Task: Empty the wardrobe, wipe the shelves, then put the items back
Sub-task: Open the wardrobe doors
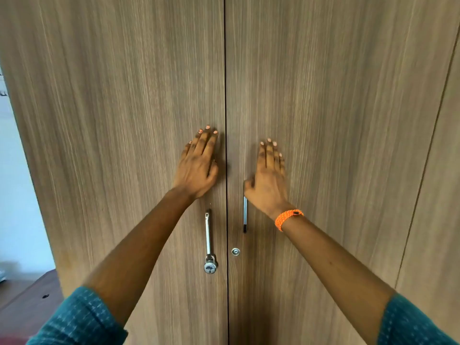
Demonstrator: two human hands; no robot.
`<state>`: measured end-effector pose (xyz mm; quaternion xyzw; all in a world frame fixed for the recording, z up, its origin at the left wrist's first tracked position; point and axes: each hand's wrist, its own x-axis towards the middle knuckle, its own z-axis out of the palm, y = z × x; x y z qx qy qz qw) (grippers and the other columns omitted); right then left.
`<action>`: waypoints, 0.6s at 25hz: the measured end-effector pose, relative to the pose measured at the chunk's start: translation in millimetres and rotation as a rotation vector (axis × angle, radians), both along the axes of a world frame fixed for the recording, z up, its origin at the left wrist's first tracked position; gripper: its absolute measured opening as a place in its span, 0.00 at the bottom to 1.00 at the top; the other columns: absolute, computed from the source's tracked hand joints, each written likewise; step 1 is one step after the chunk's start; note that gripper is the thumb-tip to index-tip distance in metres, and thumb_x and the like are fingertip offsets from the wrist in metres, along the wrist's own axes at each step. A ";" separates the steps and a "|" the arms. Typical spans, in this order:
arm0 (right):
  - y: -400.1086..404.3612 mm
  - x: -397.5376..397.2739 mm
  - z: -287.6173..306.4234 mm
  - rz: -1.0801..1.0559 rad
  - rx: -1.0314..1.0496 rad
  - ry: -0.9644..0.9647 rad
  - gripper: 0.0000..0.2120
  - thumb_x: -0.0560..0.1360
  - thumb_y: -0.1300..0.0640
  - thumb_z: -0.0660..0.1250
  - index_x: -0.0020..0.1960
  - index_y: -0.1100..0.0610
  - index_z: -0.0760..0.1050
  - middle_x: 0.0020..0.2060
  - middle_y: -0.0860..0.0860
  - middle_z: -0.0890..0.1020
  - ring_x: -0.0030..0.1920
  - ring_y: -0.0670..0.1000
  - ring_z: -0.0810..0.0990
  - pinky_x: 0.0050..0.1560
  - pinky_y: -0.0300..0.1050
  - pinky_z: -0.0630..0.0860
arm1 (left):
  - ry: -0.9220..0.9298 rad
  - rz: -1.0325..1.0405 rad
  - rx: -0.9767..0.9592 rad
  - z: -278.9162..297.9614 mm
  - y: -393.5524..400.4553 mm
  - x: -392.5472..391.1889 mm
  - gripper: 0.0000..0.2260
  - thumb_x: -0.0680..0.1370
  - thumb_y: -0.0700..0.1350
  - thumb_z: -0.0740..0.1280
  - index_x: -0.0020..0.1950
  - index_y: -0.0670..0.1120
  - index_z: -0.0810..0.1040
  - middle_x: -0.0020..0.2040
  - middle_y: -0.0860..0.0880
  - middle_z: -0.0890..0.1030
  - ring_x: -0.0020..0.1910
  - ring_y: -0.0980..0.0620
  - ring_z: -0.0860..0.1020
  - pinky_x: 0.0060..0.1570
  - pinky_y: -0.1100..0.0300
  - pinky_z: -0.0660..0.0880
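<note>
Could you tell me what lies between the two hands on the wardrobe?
In the head view, only the dark seam where the two closed doors meet runs between the left hand and right hand.

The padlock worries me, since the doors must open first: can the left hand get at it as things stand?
Probably yes. The padlock hangs from the left door's handle, in the open, just below the left hand, which lies flat on that door and holds nothing.

Wall: a pale blue-white wall shows at the left edge, bright with light.
Floor: a dark brown wooden surface lies low at the left, with a small dark hole in it.
Side panel: a brown wood-grain panel stands at the far right.
</note>
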<state>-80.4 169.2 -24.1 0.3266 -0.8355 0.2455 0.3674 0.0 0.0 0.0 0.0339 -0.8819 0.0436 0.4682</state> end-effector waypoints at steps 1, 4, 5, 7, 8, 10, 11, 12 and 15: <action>-6.2 -2.2 -10.3 -0.017 0.046 -0.063 0.44 0.71 0.53 0.65 0.78 0.60 0.42 0.78 0.58 0.42 0.77 0.59 0.41 0.77 0.58 0.47 | -0.031 0.017 0.002 -6.5 -3.7 0.3 0.31 0.76 0.53 0.50 0.78 0.44 0.51 0.78 0.42 0.53 0.77 0.44 0.52 0.73 0.46 0.53; -24.9 -9.0 -33.3 -0.069 0.183 -0.219 0.52 0.68 0.48 0.69 0.78 0.55 0.38 0.77 0.56 0.36 0.76 0.65 0.38 0.69 0.67 0.61 | -0.073 0.060 -0.009 -21.6 -11.6 -5.4 0.32 0.76 0.54 0.49 0.78 0.44 0.50 0.78 0.42 0.52 0.77 0.44 0.51 0.74 0.46 0.52; -34.9 -10.7 -39.1 -0.100 0.211 -0.223 0.54 0.68 0.48 0.71 0.78 0.55 0.36 0.76 0.56 0.34 0.75 0.67 0.36 0.68 0.69 0.62 | -0.077 0.057 -0.011 -25.9 -13.9 -10.0 0.32 0.75 0.54 0.49 0.78 0.45 0.50 0.78 0.43 0.52 0.77 0.44 0.51 0.73 0.46 0.52; -56.5 -14.2 -48.7 -0.166 0.197 -0.215 0.55 0.70 0.51 0.72 0.77 0.56 0.32 0.76 0.56 0.33 0.74 0.69 0.36 0.67 0.73 0.59 | -0.099 0.055 -0.036 -30.7 -19.8 -19.0 0.32 0.75 0.53 0.49 0.78 0.45 0.51 0.78 0.42 0.53 0.77 0.44 0.52 0.74 0.46 0.51; -65.6 -15.3 -51.3 -0.190 0.125 -0.196 0.50 0.73 0.57 0.69 0.77 0.56 0.31 0.76 0.56 0.34 0.74 0.69 0.37 0.66 0.75 0.58 | -0.112 0.048 -0.054 -31.4 -23.2 -23.5 0.32 0.75 0.52 0.49 0.78 0.44 0.52 0.78 0.42 0.53 0.77 0.44 0.52 0.74 0.46 0.51; -77.7 -20.9 -57.4 -0.262 0.056 -0.150 0.38 0.77 0.67 0.55 0.77 0.56 0.32 0.77 0.57 0.38 0.75 0.70 0.42 0.63 0.77 0.61 | -0.087 0.039 -0.130 -33.4 -29.2 -33.8 0.31 0.75 0.50 0.50 0.78 0.44 0.54 0.78 0.42 0.54 0.77 0.44 0.53 0.74 0.46 0.50; -81.5 -24.9 -59.7 -0.282 0.051 -0.134 0.35 0.77 0.69 0.49 0.77 0.56 0.33 0.78 0.57 0.40 0.74 0.71 0.44 0.62 0.77 0.62 | -0.070 0.031 -0.158 -34.1 -32.0 -39.8 0.31 0.75 0.49 0.52 0.78 0.44 0.54 0.78 0.42 0.54 0.77 0.44 0.53 0.74 0.46 0.48; -84.1 -29.1 -60.9 -0.295 0.051 -0.144 0.34 0.76 0.69 0.47 0.77 0.56 0.35 0.78 0.57 0.42 0.74 0.71 0.46 0.61 0.78 0.62 | -0.047 0.016 -0.181 -34.7 -36.4 -47.0 0.31 0.75 0.49 0.53 0.78 0.44 0.53 0.78 0.43 0.53 0.77 0.45 0.52 0.74 0.46 0.45; -85.3 -37.0 -67.4 -0.323 0.066 -0.115 0.38 0.76 0.70 0.53 0.77 0.56 0.33 0.78 0.57 0.41 0.74 0.72 0.45 0.61 0.77 0.62 | 0.004 0.006 -0.238 -43.6 -47.7 -65.6 0.31 0.77 0.51 0.56 0.78 0.44 0.51 0.78 0.43 0.52 0.77 0.45 0.49 0.74 0.45 0.43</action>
